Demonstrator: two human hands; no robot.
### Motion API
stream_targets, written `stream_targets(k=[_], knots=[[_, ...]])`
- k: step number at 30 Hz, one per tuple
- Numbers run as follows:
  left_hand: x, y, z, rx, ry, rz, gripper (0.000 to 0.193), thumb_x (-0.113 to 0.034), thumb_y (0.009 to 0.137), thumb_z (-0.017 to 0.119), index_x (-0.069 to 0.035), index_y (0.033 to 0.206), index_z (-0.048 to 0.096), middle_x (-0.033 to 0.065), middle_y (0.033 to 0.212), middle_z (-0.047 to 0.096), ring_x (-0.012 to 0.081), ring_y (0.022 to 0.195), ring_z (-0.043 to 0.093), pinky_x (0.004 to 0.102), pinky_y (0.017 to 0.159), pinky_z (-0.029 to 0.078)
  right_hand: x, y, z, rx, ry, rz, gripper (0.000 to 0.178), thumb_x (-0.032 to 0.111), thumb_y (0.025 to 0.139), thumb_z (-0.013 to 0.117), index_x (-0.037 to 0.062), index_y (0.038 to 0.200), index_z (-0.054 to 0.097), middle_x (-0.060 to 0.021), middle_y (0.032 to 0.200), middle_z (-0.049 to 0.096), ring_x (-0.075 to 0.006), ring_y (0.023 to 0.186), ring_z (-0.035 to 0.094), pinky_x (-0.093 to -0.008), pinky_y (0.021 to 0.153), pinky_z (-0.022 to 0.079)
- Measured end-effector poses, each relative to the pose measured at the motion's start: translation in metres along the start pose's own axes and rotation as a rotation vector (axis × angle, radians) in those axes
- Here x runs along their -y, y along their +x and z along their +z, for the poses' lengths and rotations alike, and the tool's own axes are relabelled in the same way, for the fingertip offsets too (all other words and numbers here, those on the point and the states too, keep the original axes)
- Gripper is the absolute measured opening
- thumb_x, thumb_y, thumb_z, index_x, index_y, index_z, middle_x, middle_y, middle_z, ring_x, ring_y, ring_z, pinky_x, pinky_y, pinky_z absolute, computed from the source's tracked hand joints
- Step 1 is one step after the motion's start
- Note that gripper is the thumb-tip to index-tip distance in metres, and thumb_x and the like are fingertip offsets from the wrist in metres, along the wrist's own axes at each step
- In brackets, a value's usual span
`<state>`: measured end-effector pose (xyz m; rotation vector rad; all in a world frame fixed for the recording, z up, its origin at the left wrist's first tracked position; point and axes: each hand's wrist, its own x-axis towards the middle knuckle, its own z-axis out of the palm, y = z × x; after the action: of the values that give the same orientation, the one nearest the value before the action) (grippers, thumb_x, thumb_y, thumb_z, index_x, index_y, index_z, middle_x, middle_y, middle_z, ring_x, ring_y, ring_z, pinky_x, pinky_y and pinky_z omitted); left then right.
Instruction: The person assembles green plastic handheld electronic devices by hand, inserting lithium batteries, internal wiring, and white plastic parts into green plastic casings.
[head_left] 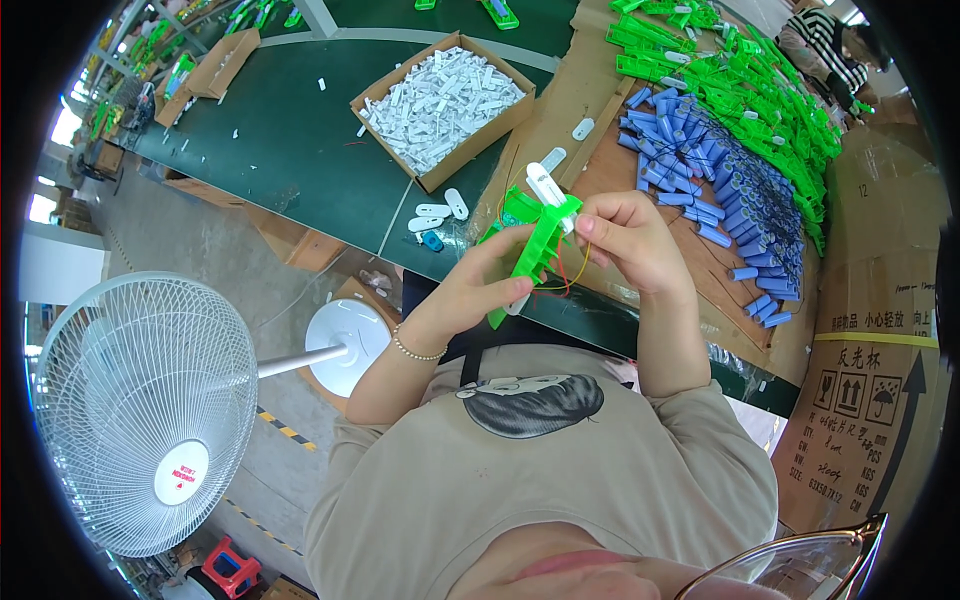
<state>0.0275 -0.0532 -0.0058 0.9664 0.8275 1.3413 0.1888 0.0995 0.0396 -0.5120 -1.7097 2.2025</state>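
Observation:
In front of my chest, my left hand (480,285) is closed around a bright green plastic housing (540,243), thumb along its near side. A long white plastic piece (545,186) with a dark slot lies across the housing's upper end and sticks out beyond it. My right hand (637,245) pinches the lower end of that white piece between thumb and fingers. Thin red and yellow wires (586,262) loop below the housing, near my right fingers. The fingertips behind the parts are partly hidden.
A cardboard box (430,183) full of small white pieces stands on the green table (300,110). Several loose white pieces (456,203) lie nearby. Blue cylindrical cells (735,190) and green housings (700,60) pile up at right. A white fan (150,410) stands left; another person (825,50) is far right.

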Motion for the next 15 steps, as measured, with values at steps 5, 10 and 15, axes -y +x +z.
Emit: stream_targets(k=[5, 10, 15], knots=[[0.009, 0.003, 0.015, -0.117, -0.076, -0.006, 0.062, -0.018, 0.085, 0.065, -0.001, 0.137, 0.034, 0.0115, 0.12, 0.053, 0.0193, 0.107, 0.054, 0.033, 0.088, 0.045, -0.012, 0.003, 0.01, -0.221, -0.261, -0.148, 0.023, 0.017, 0.084, 0.067, -0.0022, 0.096, 0.063, -0.0038, 0.08, 0.064, -0.0086, 0.07, 0.057, -0.0226, 0.06, 0.045], [0.009, 0.007, 0.021, -0.247, 0.109, -0.019, 0.067, -0.01, 0.082, 0.068, -0.001, 0.137, 0.031, 0.0135, 0.123, 0.051, 0.0214, 0.109, 0.054, 0.0363, 0.091, 0.046, -0.011, 0.001, 0.021, -0.162, -0.218, -0.158, 0.046, 0.003, 0.076, 0.071, -0.0042, 0.118, 0.055, -0.0088, 0.105, 0.063, -0.0144, 0.094, 0.061, -0.0291, 0.082, 0.05], [-0.007, -0.001, 0.004, -0.534, 1.033, 0.58, 0.05, -0.006, 0.07, 0.075, -0.006, 0.117, 0.059, 0.0115, 0.117, 0.056, 0.0275, 0.106, 0.056, 0.0385, 0.09, 0.046, -0.007, -0.01, 0.016, 0.016, -0.067, -0.019, 0.049, 0.004, 0.077, 0.071, -0.0042, 0.121, 0.052, -0.0118, 0.111, 0.062, -0.0171, 0.099, 0.061, -0.032, 0.088, 0.049]])
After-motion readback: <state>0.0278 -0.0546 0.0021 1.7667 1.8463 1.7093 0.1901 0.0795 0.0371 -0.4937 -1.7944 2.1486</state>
